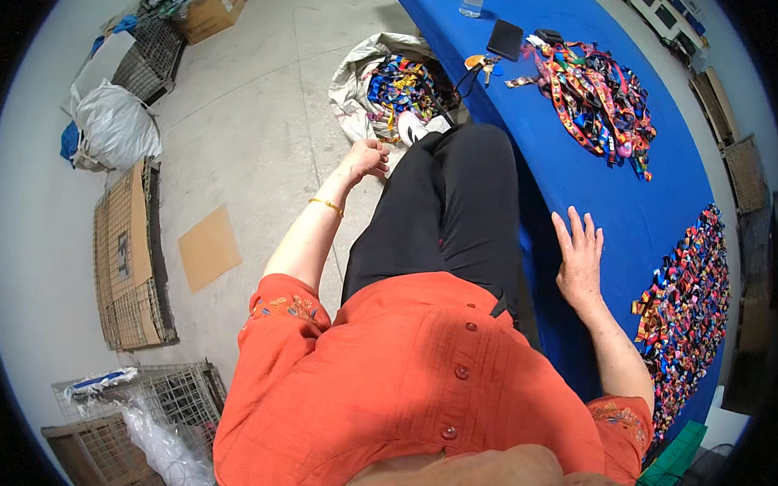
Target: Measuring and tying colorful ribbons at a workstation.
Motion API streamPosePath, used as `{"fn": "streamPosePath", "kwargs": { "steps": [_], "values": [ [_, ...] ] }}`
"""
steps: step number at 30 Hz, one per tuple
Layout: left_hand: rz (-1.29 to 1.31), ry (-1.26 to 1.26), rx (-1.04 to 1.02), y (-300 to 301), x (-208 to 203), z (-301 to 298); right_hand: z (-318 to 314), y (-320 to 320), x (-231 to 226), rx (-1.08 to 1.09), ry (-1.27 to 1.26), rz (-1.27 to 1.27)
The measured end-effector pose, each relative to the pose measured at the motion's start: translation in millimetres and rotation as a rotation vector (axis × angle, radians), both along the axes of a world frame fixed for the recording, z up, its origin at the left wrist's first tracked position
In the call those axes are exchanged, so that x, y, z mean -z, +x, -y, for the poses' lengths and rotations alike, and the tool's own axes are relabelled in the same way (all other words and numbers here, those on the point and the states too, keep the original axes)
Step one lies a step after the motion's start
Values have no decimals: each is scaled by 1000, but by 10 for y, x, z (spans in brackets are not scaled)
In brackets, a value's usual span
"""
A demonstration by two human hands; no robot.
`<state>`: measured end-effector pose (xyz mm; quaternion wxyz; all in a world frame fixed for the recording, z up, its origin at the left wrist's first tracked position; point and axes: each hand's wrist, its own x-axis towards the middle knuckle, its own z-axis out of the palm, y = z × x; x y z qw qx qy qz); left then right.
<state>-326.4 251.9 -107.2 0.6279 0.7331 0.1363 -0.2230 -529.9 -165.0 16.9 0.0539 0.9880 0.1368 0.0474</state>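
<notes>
A loose heap of colourful patterned straps (pixel 604 105) lies on the blue table (pixel 634 222), beyond the right hand (pixel 580 258) and well apart from it. That hand is at the table's near edge, empty, its fingers spread; whether the palm touches the cloth cannot be told. The left hand (pixel 368 159) hangs beside the person's leg with fingers curled inward; whether they pinch anything cannot be told. Just beyond it, a pale sack (pixel 347 92) stands open on the floor with more straps (pixel 400 85) inside.

The straps look tangled, so good handling likely means pinching one free end at the heap's outer edge and drawing it out slowly, the other hand steadying the rest. Keys (pixel 487 69) and a black phone (pixel 505 40) lie just beside the heap and could snag or slide. Farther right is a dense pile of small colourful pieces (pixel 687 305).
</notes>
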Motion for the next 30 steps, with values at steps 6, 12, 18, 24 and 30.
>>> {"fn": "streamPosePath", "kwargs": {
  "steps": [6,12,18,24,30],
  "values": [
    [0,-29,-73,-61,-31,-154,-13,-23,-4,-1,0,-10],
    [36,71,-196,16,261,-181,-19,-30,-38,15,-6,-30],
    [-2,203,-85,-56,597,66,-10,1,-13,-4,-14,-14],
    [79,221,-234,-65,640,632,-30,11,-60,11,-15,-65],
    [180,95,-170,-294,439,819,4,72,-20,-14,-6,-109]
  ]
}}
